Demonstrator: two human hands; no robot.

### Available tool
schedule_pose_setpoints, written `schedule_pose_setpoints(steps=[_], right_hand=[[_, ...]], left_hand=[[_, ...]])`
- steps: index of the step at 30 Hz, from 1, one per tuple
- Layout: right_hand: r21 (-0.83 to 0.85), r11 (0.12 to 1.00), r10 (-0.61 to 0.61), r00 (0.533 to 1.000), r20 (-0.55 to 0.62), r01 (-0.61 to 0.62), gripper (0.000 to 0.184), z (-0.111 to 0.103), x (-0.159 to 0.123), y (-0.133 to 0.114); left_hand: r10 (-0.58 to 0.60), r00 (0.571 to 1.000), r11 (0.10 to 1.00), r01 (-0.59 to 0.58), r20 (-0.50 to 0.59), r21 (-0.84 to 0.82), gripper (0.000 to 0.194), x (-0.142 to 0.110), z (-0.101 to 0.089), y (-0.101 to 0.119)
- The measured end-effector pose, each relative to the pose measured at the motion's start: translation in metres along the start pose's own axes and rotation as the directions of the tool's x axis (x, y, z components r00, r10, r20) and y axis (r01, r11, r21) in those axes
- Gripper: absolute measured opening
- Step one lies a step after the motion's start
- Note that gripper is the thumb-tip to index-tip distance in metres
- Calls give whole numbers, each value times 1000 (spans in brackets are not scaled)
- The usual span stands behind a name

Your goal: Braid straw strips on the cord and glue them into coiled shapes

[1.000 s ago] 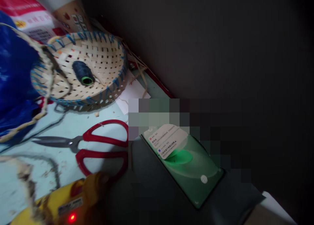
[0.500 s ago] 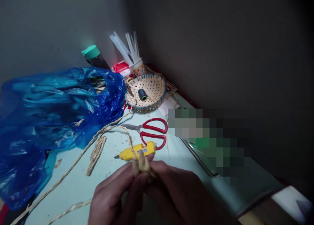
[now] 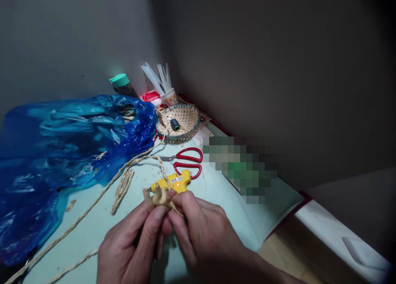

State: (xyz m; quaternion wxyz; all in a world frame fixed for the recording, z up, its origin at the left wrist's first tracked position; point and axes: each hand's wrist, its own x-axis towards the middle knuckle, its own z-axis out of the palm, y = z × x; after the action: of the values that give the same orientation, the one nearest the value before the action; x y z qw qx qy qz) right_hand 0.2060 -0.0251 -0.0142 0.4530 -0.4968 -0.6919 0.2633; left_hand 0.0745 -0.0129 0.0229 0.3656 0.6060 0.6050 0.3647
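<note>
Both hands meet low in the middle of the head view, over the light-blue tabletop (image 3: 83, 209). My left hand (image 3: 136, 238) pinches a knotted piece of tan plant-fibre cord (image 3: 160, 196) between thumb and fingers. On the other side, my right hand (image 3: 204, 222) grips the same cord, thumb and forefinger closed near a loose strand. A twisted length of the cord rises behind the fingers. Just beyond them lies a yellow glue gun (image 3: 177, 180) with a small orange light. Red-handled scissors (image 3: 188, 155) rest behind it, blades pointing left.
A blue plastic bag (image 3: 77, 139) fills the left. At the back stand a woven basket (image 3: 188, 119) holding a dark thread spool (image 3: 175, 124), a cup of glue sticks (image 3: 169, 97) and a teal-lidded bottle (image 3: 120, 80). A braided bundle (image 3: 122, 191) lies left of the glue gun.
The camera view has shifted and the picture is brighter. Both hands have moved slightly left with the knotted cord and turned, showing more of it and the loose strand.
</note>
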Motion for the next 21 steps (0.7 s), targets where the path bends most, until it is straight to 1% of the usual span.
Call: schedule_pose_setpoints(steps=[3, 5, 7, 9, 11, 13, 16, 18, 21], right_hand=[[76, 993, 77, 989, 122, -87, 12, -2, -1, -5], [122, 983, 119, 980, 163, -139, 13, -1, -3, -8], [125, 977, 151, 975, 163, -173, 12, 0, -4, -10], [96, 979, 160, 973, 165, -178, 8, 0, -3, -10], [71, 986, 135, 972, 192, -151, 8, -1, 0, -10], [56, 992, 96, 969, 226, -111, 10, -2, 4, -10], [18, 995, 87, 972, 219, -93, 12, -5, 10, -14], [21, 993, 109, 974, 199, -115, 13, -6, 12, -17], [84, 982, 154, 973, 173, -170, 13, -7, 14, -20]], left_hand=[[-9, 1000, 999, 9, 17, -35, 35, -1, -4, 0], [6, 1000, 998, -4, 28, -69, 37, 0, -6, -1], [13, 999, 993, -7, 46, -115, 36, 2, -7, -2], [14, 997, 990, -3, 72, -143, 32, 4, -9, -5], [34, 994, 992, -21, 105, -125, 31, 8, -10, -8], [50, 993, 995, -40, 110, -92, 31, 10, -12, -10], [73, 992, 994, -63, 100, -94, 26, 12, -16, -12], [80, 992, 991, -68, 98, -118, 24, 12, -18, -12], [69, 993, 987, -55, 94, -150, 25, 12, -20, -13]])
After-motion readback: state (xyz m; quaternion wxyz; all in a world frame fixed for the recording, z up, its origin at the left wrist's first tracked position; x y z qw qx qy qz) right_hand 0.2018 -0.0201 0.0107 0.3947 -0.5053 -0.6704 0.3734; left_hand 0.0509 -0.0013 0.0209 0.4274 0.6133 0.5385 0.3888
